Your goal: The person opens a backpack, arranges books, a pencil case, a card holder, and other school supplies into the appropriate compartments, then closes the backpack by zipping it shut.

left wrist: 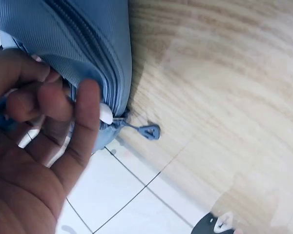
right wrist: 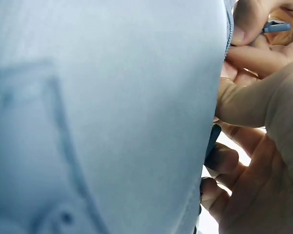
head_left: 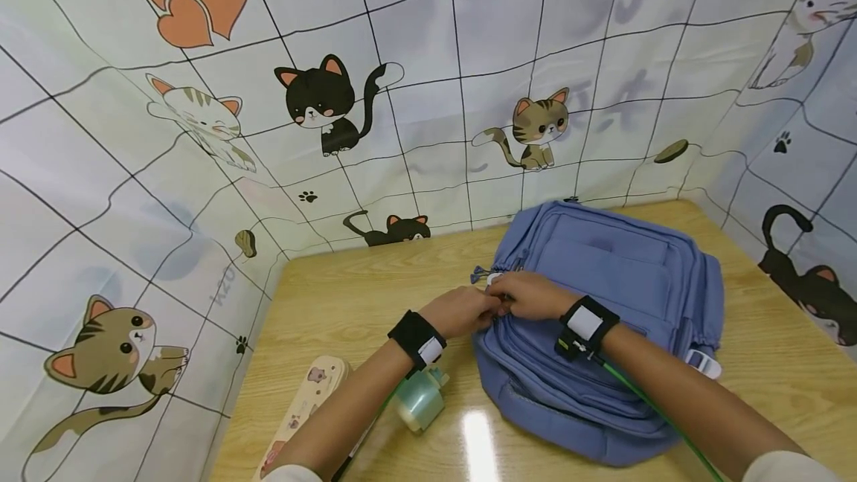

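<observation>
A blue backpack (head_left: pixel 602 266) lies on the table, front pocket upward. Both hands meet at its left side, along the zipper (left wrist: pixel 83 34). My left hand (head_left: pixel 465 311) has its fingers curled at the zipper; in the right wrist view a blue zipper pull (right wrist: pixel 277 27) sticks out by its fingertips. My right hand (head_left: pixel 532 294) pinches the bag's edge just beside it, thumb (right wrist: pixel 244 102) against the fabric. Another zipper pull (left wrist: pixel 149 130), with a triangular end, hangs loose beyond the fingers. The hands partly hide what the fingertips hold.
A light green and cream bottle-like thing (head_left: pixel 420 399) stands under the left wrist. Left of it is a long cream case (head_left: pixel 315 389) with bear pictures, partly behind the left forearm. A cat-print sheet (head_left: pixel 428 95) lines the walls around the wooden table (head_left: pixel 348 296).
</observation>
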The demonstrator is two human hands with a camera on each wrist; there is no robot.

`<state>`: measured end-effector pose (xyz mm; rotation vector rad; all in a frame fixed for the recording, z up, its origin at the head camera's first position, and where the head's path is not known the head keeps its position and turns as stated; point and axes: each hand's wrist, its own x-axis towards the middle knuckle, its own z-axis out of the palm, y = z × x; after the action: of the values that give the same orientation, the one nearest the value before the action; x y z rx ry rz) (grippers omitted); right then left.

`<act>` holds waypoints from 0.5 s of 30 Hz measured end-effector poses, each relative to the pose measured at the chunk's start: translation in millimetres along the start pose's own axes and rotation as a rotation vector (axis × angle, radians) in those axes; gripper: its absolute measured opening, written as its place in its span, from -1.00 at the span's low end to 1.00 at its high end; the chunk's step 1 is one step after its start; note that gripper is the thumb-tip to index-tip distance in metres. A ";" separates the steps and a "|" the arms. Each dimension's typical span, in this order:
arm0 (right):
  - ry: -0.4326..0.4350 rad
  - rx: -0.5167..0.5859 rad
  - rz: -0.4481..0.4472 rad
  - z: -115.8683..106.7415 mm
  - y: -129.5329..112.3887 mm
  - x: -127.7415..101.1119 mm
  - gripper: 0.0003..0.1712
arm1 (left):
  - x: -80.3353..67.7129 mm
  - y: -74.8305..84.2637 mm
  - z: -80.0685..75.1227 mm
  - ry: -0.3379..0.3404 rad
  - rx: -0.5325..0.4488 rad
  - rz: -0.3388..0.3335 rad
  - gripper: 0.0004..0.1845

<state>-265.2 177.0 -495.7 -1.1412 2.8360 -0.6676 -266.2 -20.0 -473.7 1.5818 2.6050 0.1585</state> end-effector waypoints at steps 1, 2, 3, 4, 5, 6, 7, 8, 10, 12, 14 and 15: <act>0.001 0.008 0.011 0.9 0.8 -0.3 -0.70 | -0.8 0.3 0.1 -0.003 -0.005 -0.010 -0.88; 0.000 0.017 0.024 1.2 1.5 -0.7 -0.71 | -1.3 0.4 0.7 -0.003 -0.005 -0.020 -0.87; -0.002 0.026 0.038 1.1 2.2 -1.2 -0.72 | -1.5 0.5 1.5 0.001 -0.003 -0.029 -0.87; -0.003 0.034 0.050 1.2 3.3 -1.5 -0.74 | -1.8 0.7 2.2 0.001 0.000 -0.039 -0.87; -0.006 0.045 0.056 0.5 3.9 -1.8 -0.75 | -2.1 0.8 2.9 0.004 0.009 -0.048 -0.87; -0.008 0.047 0.066 -0.2 4.4 -1.7 -0.75 | -2.0 0.8 3.9 0.008 0.020 -0.056 -0.88; -0.011 0.051 0.073 -1.3 4.1 -1.5 -0.76 | -2.0 0.7 4.7 0.012 0.034 -0.069 -0.88; -0.015 0.055 0.077 -2.4 3.7 -1.2 -0.78 | -2.0 0.5 5.3 0.013 0.048 -0.080 -0.89; -0.024 0.067 0.084 -4.1 2.5 -0.4 -0.80 | -2.1 0.9 5.0 0.012 0.069 -0.101 -0.88; -0.032 0.071 0.095 -5.1 0.6 0.5 -0.81 | -2.2 1.6 4.0 0.012 0.096 -0.101 -0.86; -0.036 0.061 0.096 -3.8 -0.1 1.4 -0.80 | -2.4 1.6 3.6 0.017 0.110 -0.085 -0.85; -0.034 0.050 0.097 -2.6 -0.5 2.1 -0.79 | -2.6 0.9 3.9 0.021 0.112 -0.071 -0.85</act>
<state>-266.8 176.3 -492.8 -0.9905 2.8084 -0.7011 -263.7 -21.7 -477.3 1.5263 2.7263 0.0250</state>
